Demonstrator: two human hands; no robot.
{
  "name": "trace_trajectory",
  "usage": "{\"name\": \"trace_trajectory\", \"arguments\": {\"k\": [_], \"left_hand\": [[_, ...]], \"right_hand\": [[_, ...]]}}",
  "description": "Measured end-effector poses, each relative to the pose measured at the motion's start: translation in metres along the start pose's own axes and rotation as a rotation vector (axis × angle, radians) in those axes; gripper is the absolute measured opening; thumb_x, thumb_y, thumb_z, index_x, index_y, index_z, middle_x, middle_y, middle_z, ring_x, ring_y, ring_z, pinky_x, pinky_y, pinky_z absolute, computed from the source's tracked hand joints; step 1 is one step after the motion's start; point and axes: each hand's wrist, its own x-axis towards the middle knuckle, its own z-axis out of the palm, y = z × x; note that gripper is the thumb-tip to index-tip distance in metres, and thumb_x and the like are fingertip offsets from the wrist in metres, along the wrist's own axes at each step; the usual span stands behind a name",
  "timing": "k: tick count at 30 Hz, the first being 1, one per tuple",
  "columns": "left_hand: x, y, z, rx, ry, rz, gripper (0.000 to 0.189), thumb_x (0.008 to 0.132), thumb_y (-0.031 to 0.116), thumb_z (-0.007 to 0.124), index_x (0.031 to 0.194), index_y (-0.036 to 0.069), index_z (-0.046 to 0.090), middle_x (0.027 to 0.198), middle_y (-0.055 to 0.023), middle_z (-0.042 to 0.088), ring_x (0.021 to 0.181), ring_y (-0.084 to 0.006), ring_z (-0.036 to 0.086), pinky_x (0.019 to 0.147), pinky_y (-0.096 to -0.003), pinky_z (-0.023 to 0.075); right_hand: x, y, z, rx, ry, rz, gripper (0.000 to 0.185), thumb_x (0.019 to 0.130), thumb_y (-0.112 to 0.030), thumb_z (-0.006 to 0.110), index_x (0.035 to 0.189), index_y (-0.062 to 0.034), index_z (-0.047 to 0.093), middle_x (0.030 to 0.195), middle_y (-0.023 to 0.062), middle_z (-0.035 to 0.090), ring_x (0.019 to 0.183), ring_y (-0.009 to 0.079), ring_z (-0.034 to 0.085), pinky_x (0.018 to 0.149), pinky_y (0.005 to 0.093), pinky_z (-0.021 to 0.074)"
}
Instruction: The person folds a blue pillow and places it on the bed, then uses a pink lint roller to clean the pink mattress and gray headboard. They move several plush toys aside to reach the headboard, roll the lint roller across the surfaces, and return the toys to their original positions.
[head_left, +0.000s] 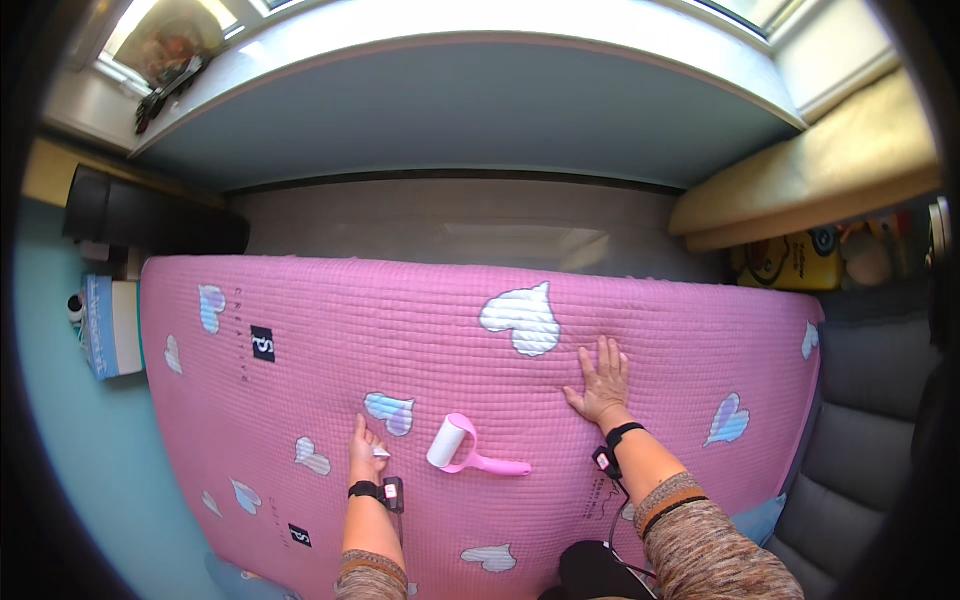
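Note:
A pink quilted bedspread printed with hearts spreads out before me. On it lies a lint roller with a white sticky-paper roll and a pink handle, between my two hands and touched by neither. Curled fingers of my left hand hold a small white scrap, perhaps paper, just left of the roller. My right hand rests palm down on the bedspread, fingers spread, below a large white heart. Both wrists wear black straps with small cabled devices.
Grey headboard cushions border the bed at right. A yellow cushion and a yellow box stand behind them. A blue-and-white box and a black object are at left. A window sill lies beyond the floor.

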Motion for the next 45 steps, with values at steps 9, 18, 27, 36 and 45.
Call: {"name": "trace_trajectory", "arguments": {"k": [9, 18, 27, 36, 45], "left_hand": [[-0.007, 0.004, 0.007, -0.030, 0.058, 0.005, 0.059, 0.088, 0.048, 0.059, 0.048, 0.020, 0.025, 0.044, 0.0034, 0.020, 0.034, -0.0139, 0.020, 0.035, -0.0301, 0.0162], [0.000, 0.000, 0.006, -0.024, 0.054, 0.015, 0.058, 0.085, 0.049, 0.062, 0.049, 0.022, 0.026, 0.043, 0.0048, 0.019, 0.034, -0.0121, 0.019, 0.034, -0.0306, 0.0141], [0.011, -0.004, 0.002, -0.016, -0.036, -0.012, 0.055, 0.085, 0.049, 0.061, 0.050, 0.022, 0.029, 0.045, 0.0049, 0.025, 0.033, -0.0110, 0.026, 0.032, -0.0291, 0.0182], [-0.004, -0.001, -0.007, -0.012, -0.134, 0.042, 0.050, 0.085, 0.049, 0.061, 0.053, 0.014, 0.044, 0.048, 0.0024, 0.038, 0.038, -0.0107, 0.034, 0.038, -0.0281, 0.0240], [0.025, 0.073, -0.225, -0.514, 0.093, 0.064, 0.052, 0.087, 0.051, 0.054, 0.052, 0.019, 0.036, 0.046, 0.0038, 0.035, 0.035, -0.0109, 0.034, 0.031, -0.0285, 0.0221]], "right_hand": [[-0.003, 0.004, 0.009, -0.063, -0.005, -0.035, 0.093, 0.063, -0.049, 0.071, 0.140, -0.0199, 0.028, 0.149, 0.0202, 0.015, 0.137, 0.0392, 0.011, 0.108, 0.0552, 0.0112], [-0.002, 0.006, 0.008, -0.101, 0.064, -0.064, 0.085, 0.068, -0.045, 0.066, 0.138, -0.0127, 0.030, 0.148, 0.0242, 0.016, 0.137, 0.0423, 0.013, 0.109, 0.0555, 0.0115], [-0.001, -0.013, -0.017, -0.148, 0.097, -0.084, 0.086, 0.072, -0.038, 0.065, 0.143, -0.0120, 0.025, 0.149, 0.0225, 0.016, 0.138, 0.0397, 0.014, 0.110, 0.0508, 0.0132], [-0.104, -0.159, -0.026, 0.149, -0.253, -0.308, 0.040, 0.072, -0.022, 0.067, 0.102, -0.0001, 0.055, 0.105, 0.0208, 0.054, 0.099, 0.0378, 0.050, 0.084, 0.0448, 0.0433], [0.040, -0.347, 0.011, 0.083, -0.408, -0.364, 0.027, 0.088, -0.022, 0.051, 0.100, -0.0011, 0.039, 0.077, 0.0314, 0.059, 0.068, 0.0480, 0.058, 0.058, 0.0573, 0.0446]]}}
